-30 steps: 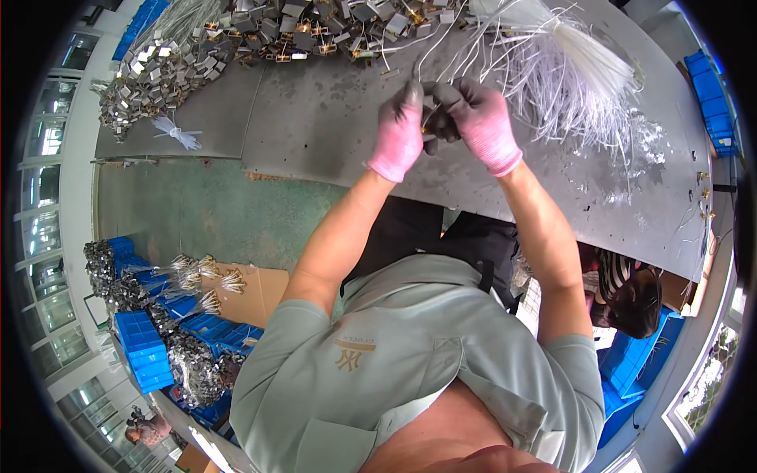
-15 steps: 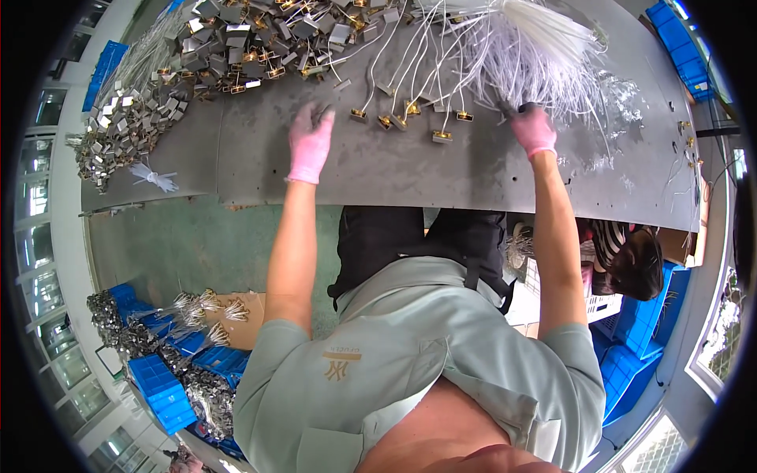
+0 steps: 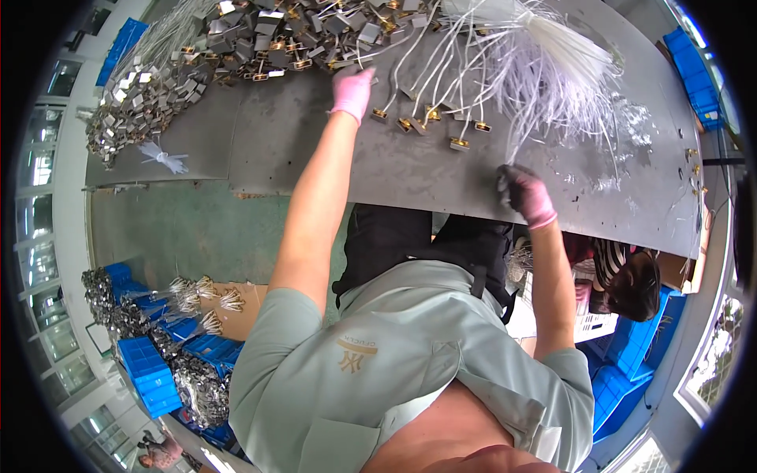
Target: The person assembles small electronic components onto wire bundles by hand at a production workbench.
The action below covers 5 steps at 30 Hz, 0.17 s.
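Both my hands wear pink gloves with dark fingers. My left hand [image 3: 352,93] is at the near edge of a heap of grey metal blocks with brass-coloured parts [image 3: 276,47]. Its fingers close around a small corded metal block, mostly hidden by the glove. Close to the table's front edge, my right hand [image 3: 527,195] is closed on the end of a thin white plastic strand [image 3: 514,146]. That strand stretches down from a large loose bundle of white strands [image 3: 544,71]. Between my hands lie several brass-and-grey blocks [image 3: 460,144] on white cords.
Smaller silvery blocks [image 3: 134,110] are heaped at the table's left, beside a small tied white bundle [image 3: 163,158]. Blue crates [image 3: 150,378] and metal parts stand on the floor at lower left. A person [image 3: 631,280] is below the table's right end.
My left hand has moved forward and right to the heap's edge. My right hand has drawn back toward the table's front edge, pulling a strand out of the bundle. The view has shifted slightly.
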### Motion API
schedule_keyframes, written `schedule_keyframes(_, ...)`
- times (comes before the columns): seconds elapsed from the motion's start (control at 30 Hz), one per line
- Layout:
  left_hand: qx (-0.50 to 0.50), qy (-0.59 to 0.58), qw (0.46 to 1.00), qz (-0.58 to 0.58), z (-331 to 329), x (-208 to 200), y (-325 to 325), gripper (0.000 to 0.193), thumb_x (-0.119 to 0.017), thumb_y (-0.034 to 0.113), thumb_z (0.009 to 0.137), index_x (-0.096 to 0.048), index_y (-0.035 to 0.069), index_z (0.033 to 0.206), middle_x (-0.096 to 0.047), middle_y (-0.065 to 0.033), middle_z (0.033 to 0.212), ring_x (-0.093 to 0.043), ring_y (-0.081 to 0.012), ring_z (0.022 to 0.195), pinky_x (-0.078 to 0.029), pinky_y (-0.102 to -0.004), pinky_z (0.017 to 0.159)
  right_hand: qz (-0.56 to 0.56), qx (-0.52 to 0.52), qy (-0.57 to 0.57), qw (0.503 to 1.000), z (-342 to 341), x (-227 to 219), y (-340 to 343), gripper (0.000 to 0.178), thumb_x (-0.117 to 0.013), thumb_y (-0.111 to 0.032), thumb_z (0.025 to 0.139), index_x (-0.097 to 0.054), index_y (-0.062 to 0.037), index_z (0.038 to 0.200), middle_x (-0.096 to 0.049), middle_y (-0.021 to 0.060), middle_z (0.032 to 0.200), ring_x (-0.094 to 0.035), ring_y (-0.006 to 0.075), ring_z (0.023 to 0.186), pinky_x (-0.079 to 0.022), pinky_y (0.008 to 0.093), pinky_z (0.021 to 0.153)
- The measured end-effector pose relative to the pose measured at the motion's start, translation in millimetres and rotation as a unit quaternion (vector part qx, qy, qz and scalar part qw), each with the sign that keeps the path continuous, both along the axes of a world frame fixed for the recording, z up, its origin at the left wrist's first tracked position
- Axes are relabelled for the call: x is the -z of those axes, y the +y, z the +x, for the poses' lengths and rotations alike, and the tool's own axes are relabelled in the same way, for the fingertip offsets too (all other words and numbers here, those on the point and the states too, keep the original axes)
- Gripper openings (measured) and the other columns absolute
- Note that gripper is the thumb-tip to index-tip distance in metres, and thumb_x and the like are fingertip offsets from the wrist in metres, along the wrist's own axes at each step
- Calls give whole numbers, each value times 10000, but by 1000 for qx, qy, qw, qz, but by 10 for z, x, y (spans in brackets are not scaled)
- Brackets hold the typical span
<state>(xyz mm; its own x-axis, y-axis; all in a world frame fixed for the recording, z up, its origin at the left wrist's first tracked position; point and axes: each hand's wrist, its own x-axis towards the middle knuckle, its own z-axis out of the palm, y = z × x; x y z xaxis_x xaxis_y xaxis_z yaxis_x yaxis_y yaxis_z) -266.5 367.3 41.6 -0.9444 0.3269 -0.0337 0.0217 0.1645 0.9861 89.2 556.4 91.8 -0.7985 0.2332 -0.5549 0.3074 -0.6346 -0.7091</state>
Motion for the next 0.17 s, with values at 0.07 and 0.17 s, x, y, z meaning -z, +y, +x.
schedule_keyframes(0.07, -7, -164, 959, 230, 121, -67, 72, 183, -629, -2, 836, -664, -20, 1014, -688, -114, 942, -660, -198, 743, -541, -275, 693, 12, -14, 46, 999, 45, 78, -142, 217, -523, -228, 950, -582, -28, 1010, -628, 78, 790, -597, 177, 619, -447, 276, 526)
schedule_keyframes(0.17, 34, -227, 931, 283, 209, -79, 21, 239, -609, 5, 849, -637, -23, 1085, -686, -110, 967, -671, -210, 797, -542, -298, 715, 23, 38, 50, 998, 11, -6, -276, 244, -508, -255, 960, -559, -31, 1044, -650, 103, 858, -632, 207, 690, -467, 307, 581)
